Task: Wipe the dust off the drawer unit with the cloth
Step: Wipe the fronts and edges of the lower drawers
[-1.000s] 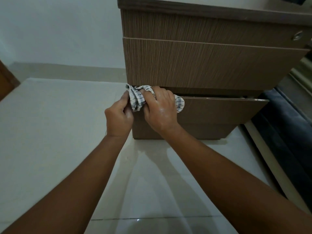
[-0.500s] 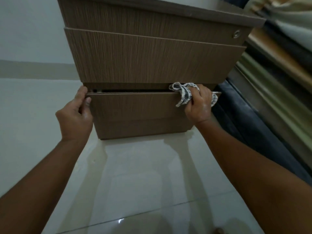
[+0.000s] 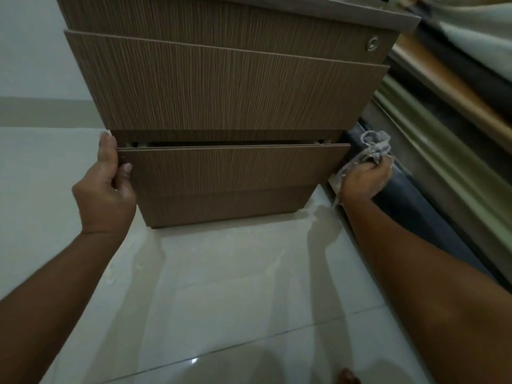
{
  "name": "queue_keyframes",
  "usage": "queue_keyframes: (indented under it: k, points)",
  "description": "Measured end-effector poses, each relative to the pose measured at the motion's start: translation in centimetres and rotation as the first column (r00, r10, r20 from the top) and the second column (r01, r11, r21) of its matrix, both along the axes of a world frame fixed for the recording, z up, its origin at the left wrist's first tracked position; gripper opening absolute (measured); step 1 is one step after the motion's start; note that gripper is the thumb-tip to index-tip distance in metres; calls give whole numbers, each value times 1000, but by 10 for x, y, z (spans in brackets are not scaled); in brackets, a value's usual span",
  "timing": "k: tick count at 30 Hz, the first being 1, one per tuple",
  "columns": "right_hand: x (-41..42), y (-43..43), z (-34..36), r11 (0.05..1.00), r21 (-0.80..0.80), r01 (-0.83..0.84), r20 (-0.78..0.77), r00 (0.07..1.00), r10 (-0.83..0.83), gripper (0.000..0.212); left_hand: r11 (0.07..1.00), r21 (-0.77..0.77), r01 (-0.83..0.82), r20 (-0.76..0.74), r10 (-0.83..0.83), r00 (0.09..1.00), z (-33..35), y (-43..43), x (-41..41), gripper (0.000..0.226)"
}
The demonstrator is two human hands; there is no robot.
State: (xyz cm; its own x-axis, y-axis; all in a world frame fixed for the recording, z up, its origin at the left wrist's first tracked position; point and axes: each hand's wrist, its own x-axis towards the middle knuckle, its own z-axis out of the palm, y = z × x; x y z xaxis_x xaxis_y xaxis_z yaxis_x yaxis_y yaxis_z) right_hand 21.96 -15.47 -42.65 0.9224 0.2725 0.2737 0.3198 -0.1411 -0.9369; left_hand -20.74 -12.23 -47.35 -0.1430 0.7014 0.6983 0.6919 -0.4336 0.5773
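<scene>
A brown wood-grain drawer unit [image 3: 221, 87] stands on the pale tiled floor in front of me. Its bottom drawer [image 3: 230, 167] is pulled out a little, with a dark gap above its front. My left hand [image 3: 106, 189] grips the left edge of that drawer front, thumb on the face. My right hand [image 3: 363, 180] is shut on a checked cloth [image 3: 375, 146], just past the drawer's right end and beside the unit's right side. The cloth is blurred.
A round lock [image 3: 373, 43] sits at the top drawer's right end. Dark blue fabric [image 3: 415, 212] and stacked bedding or mattress layers [image 3: 443, 151] lie close against the unit's right side. Glossy floor tiles [image 3: 221, 286] spread toward me and to the left.
My right hand has carried the cloth rightward along the bottom drawer's top edge and off its right end. My left hand has stayed on the drawer's left edge.
</scene>
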Motion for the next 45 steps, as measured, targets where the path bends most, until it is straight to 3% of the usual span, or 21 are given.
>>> queue_keyframes:
  k: [4, 9, 13, 15, 21, 24, 27, 30, 34, 38, 42, 45]
  points:
    - [-28, 3, 7, 988, 152, -19, 69, 998, 9, 44, 1000, 13, 14, -20, -14, 1000, 1, 2, 3, 68]
    - [-90, 5, 18, 902, 284, -326, 325, 918, 229, 50, 999, 33, 22, 8, -22, 1000, 0, 10, 3, 58]
    - [-153, 10, 16, 826, 337, -452, 292, 884, 365, 51, 1000, -22, 21, 63, -20, 998, 4, 20, 6, 56]
    - [-182, 14, 9, 774, 323, -545, 382, 823, 420, 50, 999, -26, 24, 82, -22, 996, 3, 20, 7, 56]
    - [-268, 32, -37, 598, 58, -800, 624, 496, 604, 40, 998, 20, 67, -14, -66, 998, -6, 20, -1, 58]
    - [-294, 50, -58, 549, -103, -829, 681, 343, 646, 41, 997, -5, 78, 14, -78, 997, -7, 22, -3, 39]
    - [-303, 61, -78, 652, -287, -702, 802, 197, 564, 44, 994, -96, 59, 57, -53, 997, -7, 20, -1, 48]
    - [-291, 67, -81, 685, -354, -637, 852, 83, 518, 42, 991, -112, 77, 83, -68, 994, -10, 17, 1, 57]
    - [-251, 66, -103, 791, -409, -455, 860, 97, 501, 49, 993, -36, 109, 107, -104, 989, -12, 15, 4, 57]
    - [-196, 63, -123, 855, -417, -307, 849, 203, 487, 73, 993, -28, 119, 100, -115, 988, -16, 18, 3, 58]
    - [-146, 59, -125, 879, -384, -282, 830, 312, 463, 84, 995, -44, 85, 90, -81, 993, -16, 17, 4, 61]
    - [-123, 56, -120, 889, -365, -276, 770, 448, 455, 97, 995, -49, 89, 112, -83, 990, -18, 18, 5, 61]
